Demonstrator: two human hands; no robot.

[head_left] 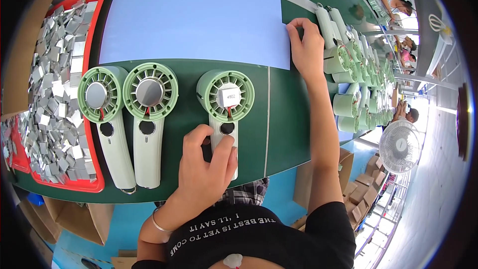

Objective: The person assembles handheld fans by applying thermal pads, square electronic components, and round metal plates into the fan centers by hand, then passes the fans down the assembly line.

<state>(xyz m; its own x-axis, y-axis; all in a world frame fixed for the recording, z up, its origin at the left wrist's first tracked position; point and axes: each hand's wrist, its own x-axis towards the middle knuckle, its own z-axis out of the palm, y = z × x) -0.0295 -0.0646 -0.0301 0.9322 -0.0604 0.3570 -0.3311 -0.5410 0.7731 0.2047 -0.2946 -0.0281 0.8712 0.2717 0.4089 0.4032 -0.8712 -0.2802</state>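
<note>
A pale green handheld fan (244,85) lies on the green table in front of me, a small white square piece (229,97) on its hub. My left hand (204,164) is closed round its handle, below the dark round button. To its left lie two similar handheld fans, one with a silver disc (96,95) and the other with a larger silver disc (149,92) at the hub. My right hand (306,50) reaches to the right edge of the blue sheet (194,17), fingers bent and close together. Whatever may be between its fingertips is hidden.
A red tray (99,169) heaped with small silver metal pieces (57,99) stands at the left. Many green handheld fans (344,104) are stacked at the right. Cardboard boxes (82,219) stand below the table edge. Beyond are a white fan (400,146) and several people (396,4).
</note>
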